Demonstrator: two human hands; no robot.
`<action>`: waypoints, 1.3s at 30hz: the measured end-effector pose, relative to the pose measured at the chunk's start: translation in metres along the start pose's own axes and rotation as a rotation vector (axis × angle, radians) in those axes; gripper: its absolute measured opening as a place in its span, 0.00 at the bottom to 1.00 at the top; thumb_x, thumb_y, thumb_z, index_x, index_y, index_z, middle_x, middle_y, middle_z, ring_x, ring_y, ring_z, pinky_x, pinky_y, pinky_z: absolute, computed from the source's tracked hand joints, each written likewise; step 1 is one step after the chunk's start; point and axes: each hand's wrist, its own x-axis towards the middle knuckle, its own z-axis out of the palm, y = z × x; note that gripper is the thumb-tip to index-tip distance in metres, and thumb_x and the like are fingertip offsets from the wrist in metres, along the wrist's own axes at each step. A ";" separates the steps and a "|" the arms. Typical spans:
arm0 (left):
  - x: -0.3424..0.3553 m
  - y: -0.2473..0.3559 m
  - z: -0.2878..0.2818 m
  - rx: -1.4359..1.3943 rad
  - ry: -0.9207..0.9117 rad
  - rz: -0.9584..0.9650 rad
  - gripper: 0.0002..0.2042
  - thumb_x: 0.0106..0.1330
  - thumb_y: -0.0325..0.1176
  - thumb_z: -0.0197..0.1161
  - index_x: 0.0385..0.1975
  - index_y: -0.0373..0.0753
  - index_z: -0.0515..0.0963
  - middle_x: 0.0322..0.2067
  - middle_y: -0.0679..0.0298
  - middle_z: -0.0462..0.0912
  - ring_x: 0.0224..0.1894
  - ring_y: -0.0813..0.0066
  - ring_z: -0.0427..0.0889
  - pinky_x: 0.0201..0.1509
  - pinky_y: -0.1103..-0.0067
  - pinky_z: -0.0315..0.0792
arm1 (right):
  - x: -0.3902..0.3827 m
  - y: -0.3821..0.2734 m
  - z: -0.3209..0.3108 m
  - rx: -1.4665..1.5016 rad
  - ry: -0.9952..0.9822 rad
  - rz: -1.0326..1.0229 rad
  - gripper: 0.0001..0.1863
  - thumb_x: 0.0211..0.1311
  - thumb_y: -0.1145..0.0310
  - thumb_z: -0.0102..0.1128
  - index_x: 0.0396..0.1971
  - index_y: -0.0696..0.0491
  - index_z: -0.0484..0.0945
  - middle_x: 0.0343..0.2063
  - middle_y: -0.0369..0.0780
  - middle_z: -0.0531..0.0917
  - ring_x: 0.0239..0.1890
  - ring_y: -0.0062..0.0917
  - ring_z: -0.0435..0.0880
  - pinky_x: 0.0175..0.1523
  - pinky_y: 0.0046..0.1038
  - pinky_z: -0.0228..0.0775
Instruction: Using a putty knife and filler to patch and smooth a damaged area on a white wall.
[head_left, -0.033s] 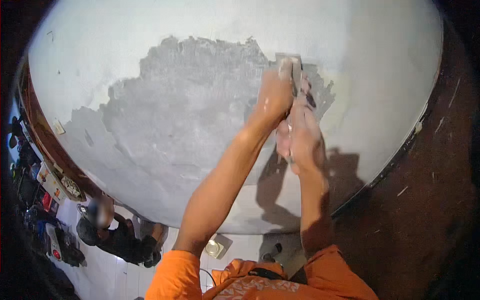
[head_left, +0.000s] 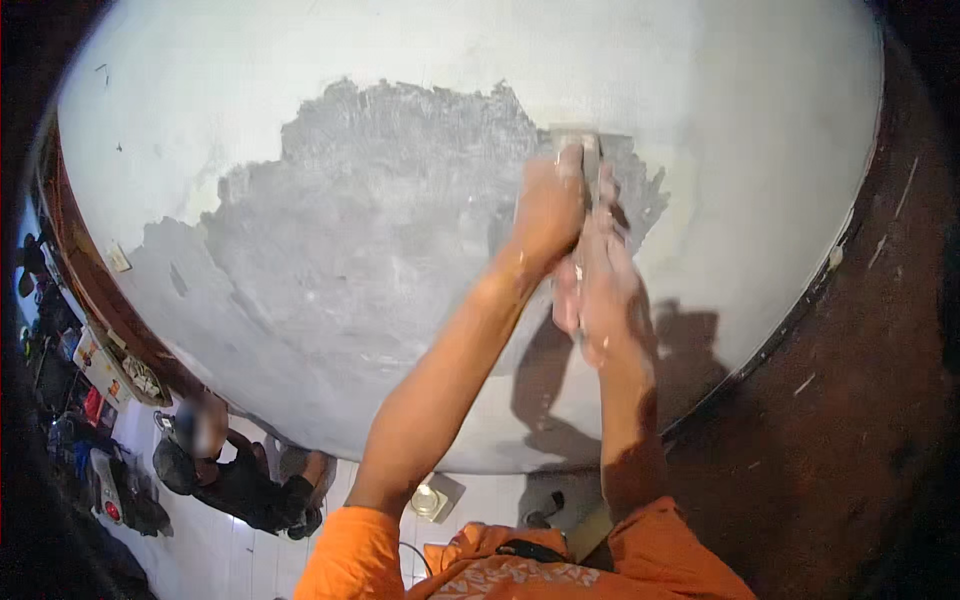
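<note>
Both my hands are closed round a scraper (head_left: 592, 158), its wide flat blade pressed against a pale wall (head_left: 775, 180). My left hand (head_left: 550, 208) grips near the blade, with fingers wrapped round the upper part. Lower down and slightly to the right, my right hand (head_left: 610, 290) holds the handle; most of it is hidden by my fingers. Whitish smears mark both hands. A large grey patch (head_left: 370, 210) with ragged edges spreads over the wall, and the blade lies at its upper right.
Dark brown surface (head_left: 820, 430) borders the wall on the right. At lower left a person in dark clothes (head_left: 250, 485) is low on the white tiled floor (head_left: 235, 565), beside cluttered items. A round pale container (head_left: 427, 500) stands on the floor below the wall.
My two hands and the scraper have slid a short way down the wall together. Both grips stay the same.
</note>
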 end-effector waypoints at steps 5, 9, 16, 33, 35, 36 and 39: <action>-0.004 0.021 0.007 -0.465 -0.145 -0.198 0.21 0.74 0.42 0.44 0.30 0.31 0.77 0.22 0.58 0.81 0.22 0.70 0.80 0.29 0.72 0.73 | 0.010 0.006 -0.016 0.106 -0.029 0.013 0.13 0.76 0.55 0.40 0.39 0.48 0.65 0.19 0.32 0.67 0.14 0.14 0.62 0.14 0.18 0.53; -0.005 0.013 0.011 -0.441 -0.094 -0.063 0.22 0.75 0.43 0.43 0.30 0.31 0.77 0.22 0.59 0.80 0.18 0.72 0.77 0.25 0.75 0.71 | 0.007 0.004 -0.011 0.036 0.028 -0.043 0.16 0.74 0.53 0.41 0.37 0.50 0.66 0.19 0.32 0.68 0.11 0.14 0.62 0.12 0.20 0.52; -0.005 0.027 0.011 -0.629 -0.137 -0.253 0.19 0.76 0.41 0.42 0.35 0.32 0.77 0.22 0.52 0.81 0.23 0.67 0.81 0.26 0.71 0.74 | 0.003 -0.002 -0.012 0.021 -0.004 -0.042 0.11 0.76 0.55 0.41 0.41 0.46 0.65 0.20 0.31 0.66 0.12 0.13 0.61 0.13 0.17 0.52; -0.011 -0.019 -0.020 -0.164 -0.015 0.233 0.18 0.75 0.40 0.42 0.32 0.37 0.77 0.21 0.61 0.81 0.20 0.72 0.77 0.25 0.75 0.71 | 0.003 0.022 0.017 -0.045 -0.121 -0.039 0.16 0.76 0.53 0.41 0.34 0.50 0.66 0.16 0.30 0.65 0.11 0.13 0.61 0.13 0.19 0.54; 0.000 0.003 -0.032 -0.372 -0.116 -0.015 0.18 0.74 0.41 0.45 0.36 0.32 0.77 0.23 0.60 0.81 0.26 0.67 0.79 0.29 0.72 0.72 | 0.008 0.007 0.028 0.036 -0.093 -0.071 0.16 0.76 0.53 0.41 0.33 0.49 0.65 0.16 0.30 0.66 0.11 0.13 0.61 0.13 0.19 0.54; 0.004 0.011 -0.037 -0.574 -0.208 -0.257 0.21 0.73 0.43 0.49 0.40 0.27 0.77 0.25 0.60 0.81 0.33 0.63 0.81 0.34 0.69 0.74 | 0.003 0.003 0.033 0.043 -0.059 -0.048 0.17 0.76 0.52 0.41 0.33 0.49 0.66 0.16 0.30 0.66 0.11 0.13 0.61 0.13 0.19 0.55; -0.015 -0.006 -0.037 -0.400 -0.186 -0.210 0.20 0.73 0.43 0.49 0.43 0.28 0.78 0.28 0.58 0.82 0.34 0.64 0.80 0.40 0.68 0.73 | -0.002 0.031 0.027 0.046 -0.110 -0.127 0.17 0.76 0.51 0.41 0.34 0.50 0.66 0.17 0.31 0.65 0.11 0.13 0.61 0.14 0.19 0.55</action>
